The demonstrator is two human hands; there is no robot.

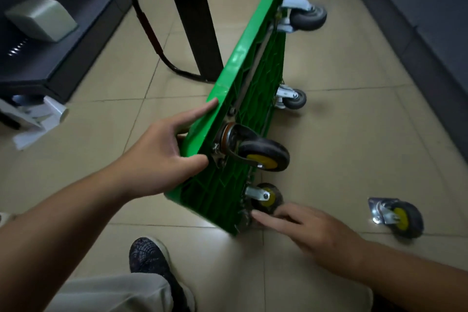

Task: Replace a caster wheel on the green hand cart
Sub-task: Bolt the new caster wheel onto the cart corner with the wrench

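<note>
At the near corner, the left hand (157, 157) clasps the green plastic hand cart (243, 78), tipped on edge; brace it firmly. The empty right hand (311, 230) points its forefinger at the lowest yellow-hubbed black caster (266, 197). A loose steel-plated caster (397, 218) lies nearby.

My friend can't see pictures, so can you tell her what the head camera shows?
A green hand cart stands tipped on its side on a tiled floor, wheels pointing right. The left hand holds its near end while the right hand reaches a finger to the lowest yellow-hubbed caster. A loose caster lies on the floor nearby.
</note>
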